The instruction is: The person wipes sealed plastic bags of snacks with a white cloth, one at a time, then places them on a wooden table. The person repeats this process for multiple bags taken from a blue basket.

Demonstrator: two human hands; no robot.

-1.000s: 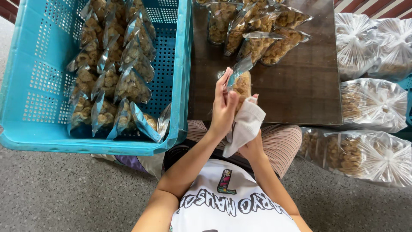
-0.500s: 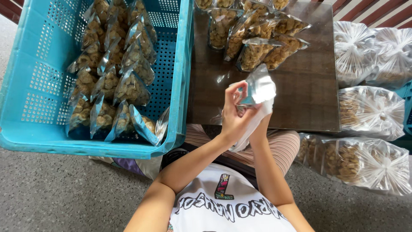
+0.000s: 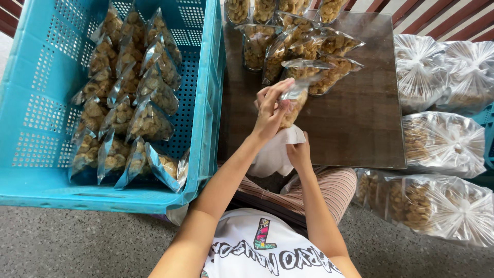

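Blue crate (image 3: pixel 31 170) left of the counter (image 3: pixel 360 134) already holds rows of filled snack pouches; a cluster waits at the counter's far edge. Left hand (image 3: pixel 270 110) pinches one pouch (image 3: pixel 294 103) above the counter, right hand (image 3: pixel 298 153) apparently clutches a white cloth (image 3: pixel 275 154)

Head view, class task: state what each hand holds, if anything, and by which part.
The left hand pinches a clear snack pouch near its top edge. The right hand holds a white cloth bunched under the pouch; exactly where its grip falls cannot be told.
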